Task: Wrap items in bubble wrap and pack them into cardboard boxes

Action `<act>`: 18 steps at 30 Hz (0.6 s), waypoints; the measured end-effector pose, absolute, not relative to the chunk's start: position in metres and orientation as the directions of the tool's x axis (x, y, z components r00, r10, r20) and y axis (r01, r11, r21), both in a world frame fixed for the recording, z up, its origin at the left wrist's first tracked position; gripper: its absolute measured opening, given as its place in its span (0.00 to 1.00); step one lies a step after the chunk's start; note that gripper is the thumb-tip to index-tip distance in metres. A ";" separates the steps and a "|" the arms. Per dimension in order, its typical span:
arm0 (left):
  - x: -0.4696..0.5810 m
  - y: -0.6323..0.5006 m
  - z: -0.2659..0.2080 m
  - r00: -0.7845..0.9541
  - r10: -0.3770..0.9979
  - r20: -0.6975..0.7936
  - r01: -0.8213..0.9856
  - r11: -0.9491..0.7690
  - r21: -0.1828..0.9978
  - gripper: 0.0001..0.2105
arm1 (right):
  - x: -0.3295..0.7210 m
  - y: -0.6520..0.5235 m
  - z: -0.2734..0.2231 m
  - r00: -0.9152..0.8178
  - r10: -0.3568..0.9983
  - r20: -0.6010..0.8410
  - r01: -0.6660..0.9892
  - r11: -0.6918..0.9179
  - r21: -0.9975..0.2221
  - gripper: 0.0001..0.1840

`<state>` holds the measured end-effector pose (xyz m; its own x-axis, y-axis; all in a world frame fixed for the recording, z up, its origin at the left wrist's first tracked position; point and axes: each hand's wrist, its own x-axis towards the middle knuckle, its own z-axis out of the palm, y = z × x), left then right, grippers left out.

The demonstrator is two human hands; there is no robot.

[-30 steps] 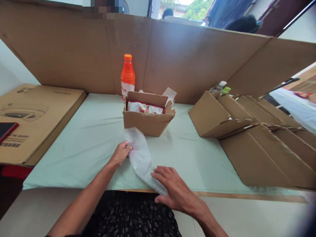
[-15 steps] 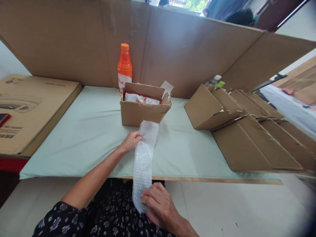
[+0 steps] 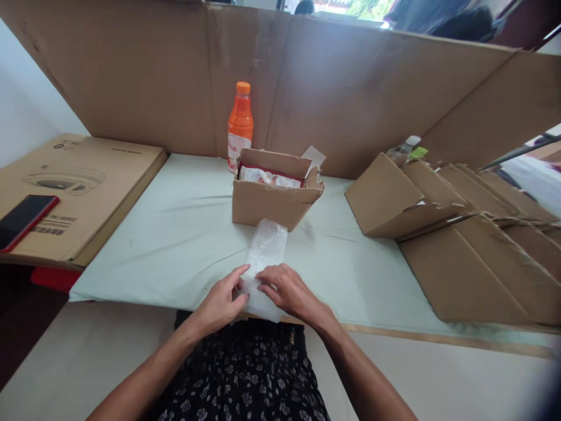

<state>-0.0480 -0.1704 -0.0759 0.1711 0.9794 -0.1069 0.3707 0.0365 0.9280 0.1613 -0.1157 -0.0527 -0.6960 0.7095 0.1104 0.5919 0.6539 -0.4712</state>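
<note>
A strip of clear bubble wrap (image 3: 268,244) lies lengthwise at the front of the table, its near end over the edge. My left hand (image 3: 222,297) is at the strip's left side, thumb and fingers curled on its margin. From the right, my right hand (image 3: 290,289) pinches the strip's middle with bent fingers. Just beyond the far end of the wrap stands an open cardboard box (image 3: 267,204) holding packets with a pale printed face (image 3: 280,180). Part of the wrap is hidden under my fingers.
An orange bottle (image 3: 241,126) stands behind the box. At right, several cardboard boxes (image 3: 464,269) lean in rows, a clear bottle (image 3: 401,149) behind them. A phone (image 3: 28,217) rests on a flat carton (image 3: 131,169) at left. A tall cardboard panel (image 3: 350,93) closes the back.
The bubble wrap has gone from hanging toward my lap to lying on the table. My right hand has come up from below the edge to the strip's middle; my left has moved nearer me.
</note>
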 end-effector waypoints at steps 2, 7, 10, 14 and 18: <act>-0.033 -0.163 -0.088 0.075 0.993 -0.089 0.488 0.041 0.872 0.28 | 0.167 -0.109 -0.054 -0.615 0.761 0.206 0.657 0.640 -0.398 0.14; -0.020 -0.149 -0.108 0.038 0.999 -0.036 0.719 -0.003 0.695 0.29 | 0.190 -0.151 -0.065 -0.586 0.760 0.283 0.639 0.647 -0.415 0.16; -0.027 -0.155 -0.107 0.048 0.998 0.034 0.746 -0.058 0.663 0.27 | 0.192 -0.178 -0.084 -0.624 0.749 0.223 0.619 0.648 -0.444 0.19; -0.041 -0.173 -0.098 0.229 0.944 0.238 0.665 -0.331 0.670 0.24 | 0.187 -0.182 -0.107 -0.510 0.786 0.349 0.588 0.615 -0.526 0.17; -0.050 -0.190 -0.097 0.389 0.888 0.244 0.585 -0.443 0.680 0.19 | 0.187 -0.173 -0.106 -0.435 0.857 0.278 0.504 0.487 -0.714 0.13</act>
